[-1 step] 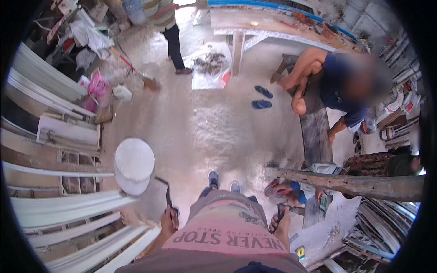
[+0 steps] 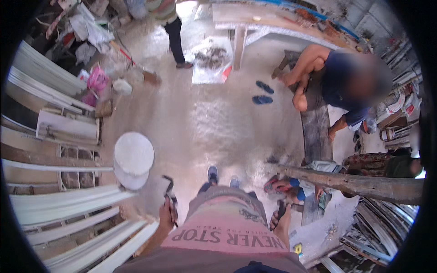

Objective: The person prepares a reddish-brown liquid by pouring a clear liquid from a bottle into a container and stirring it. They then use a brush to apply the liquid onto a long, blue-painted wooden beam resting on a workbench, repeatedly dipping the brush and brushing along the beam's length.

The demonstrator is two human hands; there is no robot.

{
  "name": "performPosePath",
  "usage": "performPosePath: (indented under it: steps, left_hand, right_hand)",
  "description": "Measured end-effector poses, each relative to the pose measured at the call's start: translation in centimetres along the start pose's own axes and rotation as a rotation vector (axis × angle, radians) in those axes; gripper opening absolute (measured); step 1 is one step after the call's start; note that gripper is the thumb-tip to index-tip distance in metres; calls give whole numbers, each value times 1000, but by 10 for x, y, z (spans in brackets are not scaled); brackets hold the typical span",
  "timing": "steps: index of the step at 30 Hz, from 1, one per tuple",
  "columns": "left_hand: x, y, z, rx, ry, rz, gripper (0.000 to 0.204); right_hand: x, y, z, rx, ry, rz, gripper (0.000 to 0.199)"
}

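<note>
My left hand [image 2: 168, 214] is closed around a thin, dark, hooked tool [image 2: 169, 185]; its bent end points away from me and a thin end sticks out below the fist. Its exact kind is unclear. My right hand [image 2: 277, 220] grips a dark handle [image 2: 282, 209] at my right side; whatever is at its far end is hard to make out. Both hands hang low beside my pink shirt [image 2: 223, 227]. Ahead and to the left of my left hand stands a white round-topped container [image 2: 134, 154].
Long white strips [image 2: 68, 207] and frames lie along the left. On the right, a person [image 2: 337, 82] sits on a wooden bench [image 2: 315, 134]; a thick wooden beam [image 2: 350, 182] crosses near another person's feet. Sandals [image 2: 262, 93] lie ahead, before a worktable [image 2: 255, 17]. Another person stands at the back.
My left hand has turned the hooked tool, and its bent end has shifted slightly right. My right hand has barely moved. The seated person keeps about the same pose.
</note>
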State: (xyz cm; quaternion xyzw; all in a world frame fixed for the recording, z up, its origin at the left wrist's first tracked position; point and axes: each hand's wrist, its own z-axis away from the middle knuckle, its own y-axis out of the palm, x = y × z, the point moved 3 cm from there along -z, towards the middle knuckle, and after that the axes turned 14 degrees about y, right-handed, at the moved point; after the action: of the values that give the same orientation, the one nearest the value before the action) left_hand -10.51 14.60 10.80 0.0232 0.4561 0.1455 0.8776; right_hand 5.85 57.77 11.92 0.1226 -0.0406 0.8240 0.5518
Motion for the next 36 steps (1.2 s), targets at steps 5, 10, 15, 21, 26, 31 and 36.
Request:
performPosePath:
  steps: [5, 10, 15, 21, 26, 31, 36]
  left_hand:
    - [4, 49, -8, 124, -10, -177, 48]
    - [20, 58, 5, 169, 8, -114, 58]
    - [57, 20, -6, 216, -117, 183, 47]
    - [47, 60, -41, 335, 99, -813, 42]
    - [43, 105, -45, 463, 158, -728, 55]
    - [52, 112, -52, 597, -8, -715, 54]
    - [27, 145, -32, 374, -42, -569, 49]
  right_hand:
    - [11, -34, -17, 60, 71, 15, 48]
    - [57, -11, 11, -48, -144, 17, 45]
    - [91, -6, 34, 108, -109, 215, 44]
    - [78, 61, 15, 495, -13, 399, 44]
    - [45, 93, -18, 509, 194, 531, 38]
    - [37, 100, -34, 407, 153, 574, 32]
    - [43, 108, -16, 359, -84, 710, 48]
